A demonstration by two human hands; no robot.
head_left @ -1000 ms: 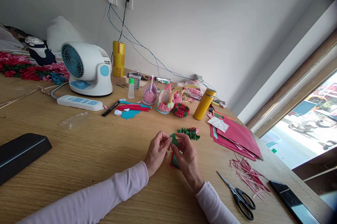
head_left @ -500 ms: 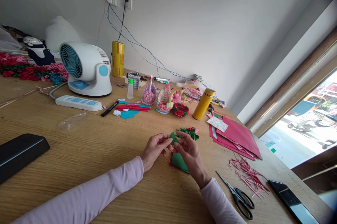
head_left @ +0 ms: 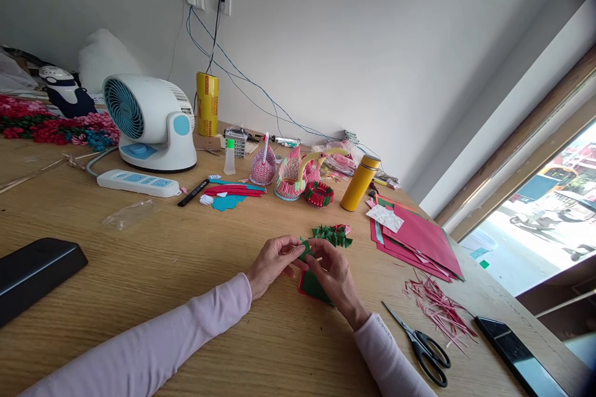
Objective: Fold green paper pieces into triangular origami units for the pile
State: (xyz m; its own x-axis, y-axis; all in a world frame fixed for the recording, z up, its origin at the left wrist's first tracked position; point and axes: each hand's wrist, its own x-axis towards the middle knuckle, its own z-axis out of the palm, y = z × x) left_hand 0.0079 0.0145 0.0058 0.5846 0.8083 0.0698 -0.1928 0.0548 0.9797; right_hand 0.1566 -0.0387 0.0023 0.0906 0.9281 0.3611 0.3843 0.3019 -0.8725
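Observation:
Between my two hands is a small folded piece of green paper, held above the table. My left hand pinches its left side with thumb and fingers. On the other side, my right hand grips it, fingers curled over the top and partly hiding it. Beneath my right hand lies a stack of green and red paper pieces, partly covered. Just beyond my fingers sits a pile of folded green paper pieces, with a little pink among them.
Scissors, a phone and thin red paper strips lie to the right. Coloured sheets and a yellow flask stand farther back. Paper swans, a red-green ring and a fan line the back.
My right fingers have curled down over the green paper, and less of it shows. My left hand keeps its pinch, nearly in the same place.

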